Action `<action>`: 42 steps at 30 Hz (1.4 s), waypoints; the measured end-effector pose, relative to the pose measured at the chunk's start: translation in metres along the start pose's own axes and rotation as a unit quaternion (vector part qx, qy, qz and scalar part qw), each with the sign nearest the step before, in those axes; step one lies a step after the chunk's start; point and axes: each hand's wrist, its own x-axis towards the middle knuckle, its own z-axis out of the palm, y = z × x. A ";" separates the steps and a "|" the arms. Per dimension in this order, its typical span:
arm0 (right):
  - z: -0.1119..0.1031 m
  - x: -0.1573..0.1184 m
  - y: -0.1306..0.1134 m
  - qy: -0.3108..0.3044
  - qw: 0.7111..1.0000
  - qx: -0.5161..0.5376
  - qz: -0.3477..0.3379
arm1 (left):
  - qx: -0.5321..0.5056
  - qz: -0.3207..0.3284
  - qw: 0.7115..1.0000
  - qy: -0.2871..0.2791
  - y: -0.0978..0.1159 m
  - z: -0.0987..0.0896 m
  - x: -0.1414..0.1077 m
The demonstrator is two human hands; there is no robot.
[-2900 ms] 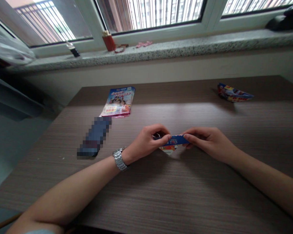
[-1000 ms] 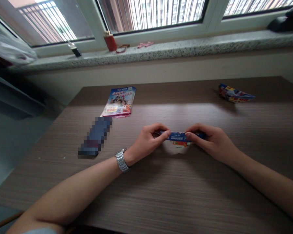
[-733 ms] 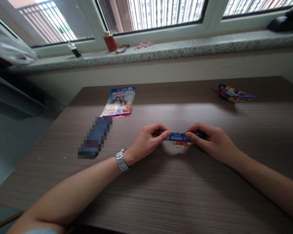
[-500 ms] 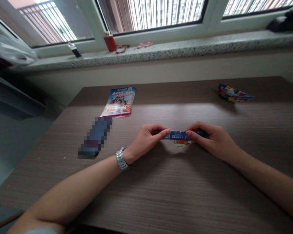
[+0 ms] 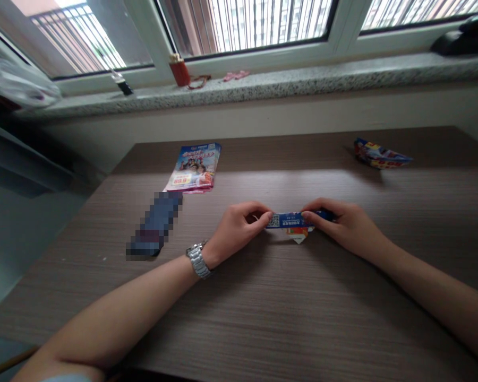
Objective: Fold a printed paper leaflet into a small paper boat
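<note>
A folded leaflet (image 5: 290, 220) is gripped at both ends above the middle of the table (image 5: 263, 318), its blue band stretched level between two bare hands. The band's 9 o'clock end, beside a QR code (image 5: 275, 220), is pinched by thumb and fingers of the left hand (image 5: 239, 223); toward 3 o'clock it is pinched likewise by the right hand (image 5: 350, 223). A white point is shown below the band at 6 o'clock; whether the table is touched by it cannot be told. From the leaflet, a stack (image 5: 195, 167) of printed flyers is seen at 10 o'clock, a pixelated dark slab (image 5: 155, 223) at 9, and a folded paper (image 5: 382, 155) at 2. A metal watch (image 5: 199, 260) is worn on the left wrist.
</note>
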 end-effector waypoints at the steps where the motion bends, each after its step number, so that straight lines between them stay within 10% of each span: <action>1: 0.000 0.001 0.002 0.001 1.000 -0.011 -0.013 | 0.032 0.023 0.999 0.001 0.000 0.000 0.000; 11: 0.005 0.006 0.025 0.015 0.982 -0.120 -0.147 | 0.257 0.246 0.920 -0.167 0.000 0.007 -0.005; 42: 0.012 0.005 0.018 -0.004 0.969 -0.177 -0.175 | 0.251 0.256 0.910 -0.210 0.019 0.019 -0.014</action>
